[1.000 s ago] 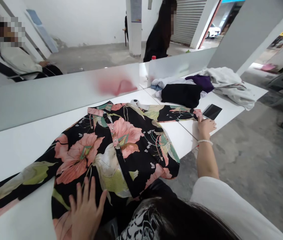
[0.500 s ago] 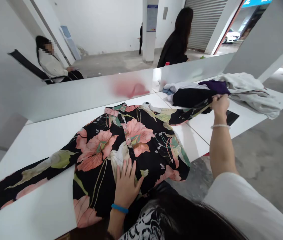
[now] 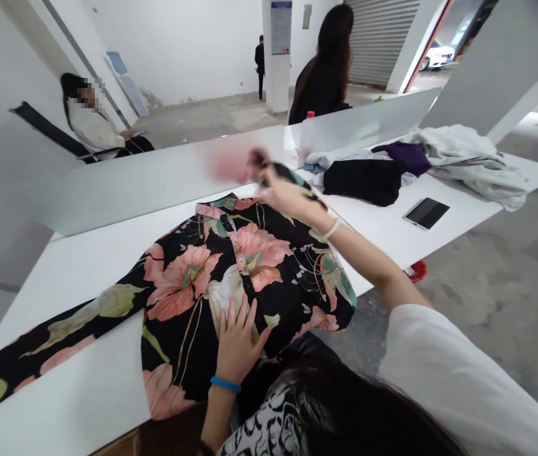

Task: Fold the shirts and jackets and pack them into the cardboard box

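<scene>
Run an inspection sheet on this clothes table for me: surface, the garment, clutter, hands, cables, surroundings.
Surface: white table, frosted divider panel along its far edge.
Job's things: black shirt with pink flowers spread front up; one sleeve lifted over the body, the other trails left.
Clutter: heap of clothes, dark phone.
Hands: left hand flat on the shirt's front; right hand grips the sleeve.
Cables: nothing seen.
Surroundings: concrete floor, a seated person, a standing person in black.
</scene>
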### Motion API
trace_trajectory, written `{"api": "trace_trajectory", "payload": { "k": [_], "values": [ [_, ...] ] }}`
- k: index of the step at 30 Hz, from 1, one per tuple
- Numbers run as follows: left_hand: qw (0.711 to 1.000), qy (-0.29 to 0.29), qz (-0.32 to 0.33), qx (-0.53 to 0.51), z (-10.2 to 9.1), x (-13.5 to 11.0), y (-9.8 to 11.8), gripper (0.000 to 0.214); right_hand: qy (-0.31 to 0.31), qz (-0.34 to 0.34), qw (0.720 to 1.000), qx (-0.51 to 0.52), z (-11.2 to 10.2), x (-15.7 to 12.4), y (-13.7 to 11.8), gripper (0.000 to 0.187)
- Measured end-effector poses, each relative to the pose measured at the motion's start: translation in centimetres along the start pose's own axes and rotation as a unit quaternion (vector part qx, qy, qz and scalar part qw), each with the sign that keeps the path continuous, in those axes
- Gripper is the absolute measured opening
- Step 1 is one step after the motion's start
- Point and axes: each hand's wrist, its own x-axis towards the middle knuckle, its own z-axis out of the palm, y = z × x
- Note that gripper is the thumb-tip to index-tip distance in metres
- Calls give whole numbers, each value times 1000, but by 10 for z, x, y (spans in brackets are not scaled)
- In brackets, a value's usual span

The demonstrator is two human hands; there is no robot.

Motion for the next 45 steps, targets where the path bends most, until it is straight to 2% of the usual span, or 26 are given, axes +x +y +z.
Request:
{"api": "trace_trajectory", "payload": {
  "k": [2, 3, 4, 6, 7, 9, 11, 13, 14, 16, 17, 19, 22, 24, 26, 31, 33, 40, 42, 45],
  "values": [
    [1000, -1, -2, -10, 0, -3, 0, 67, -80, -119, 989, 28, 49, -32, -31, 50],
    [1000, 0, -3, -19, -1, -7, -1, 66, -148, -224, 963, 33, 69, -48, -38, 55],
    [999, 1, -3, -33, -3, -11, -2, 64, -193, -280, 940, 30, 86, -63, -40, 57],
    [997, 3, -8, -76, -8, -20, -8, 60, -217, -304, 928, 13, 106, -86, -30, 54],
    [994, 9, -15, -104, -12, -24, -13, 58, -209, -288, 934, 7, 110, -94, -20, 51],
    [984, 38, -53, -163, -22, -24, -26, 50, -174, -243, 954, 14, 109, -104, 5, 41],
    [967, 74, -116, -214, -32, -10, -45, 42, -140, -186, 972, 38, 100, -110, 29, 33],
    [948, 75, -183, -248, -39, 21, -65, 40, -125, -141, 981, 51, 92, -115, 47, 32],
    [942, 56, -203, -262, -41, 42, -75, 41, -125, -129, 983, 47, 90, -118, 55, 32],
    [941, -25, -237, -239, -40, 87, -92, 39, -137, -125, 982, 20, 90, -124, 66, 32],
    [942, -37, -243, -228, -37, 108, -98, 37, -147, -119, 982, 0, 92, -127, 72, 32],
    [946, -51, -251, -199, -30, 144, -105, 33, -163, -80, 983, -43, 95, -132, 84, 33],
    [953, -44, -250, -164, -18, 173, -105, 36, -164, -3, 982, -90, 96, -135, 104, 36],
    [956, -37, -246, -154, -12, 179, -104, 35, -157, 23, 982, -99, 94, -136, 112, 36],
    [957, -29, -239, -160, -10, 180, -103, 30, -162, 20, 982, -98, 94, -135, 114, 36],
    [950, 11, -225, -216, -12, 182, -100, 25, -209, -70, 973, -65, 102, -125, 98, 33],
    [940, 28, -224, -254, -12, 181, -100, 25, -222, -78, 970, -61, 104, -117, 97, 31],
    [890, 72, -262, -367, -1, 169, -112, 26, -236, 46, 966, -101, 96, -101, 126, 38],
    [880, 85, -269, -382, 2, 164, -114, 26, -245, 54, 962, -104, 91, -103, 127, 41],
    [865, 107, -290, -396, 1, 156, -117, 20, -274, 25, 957, -95, 81, -109, 115, 41]
  ]
}}
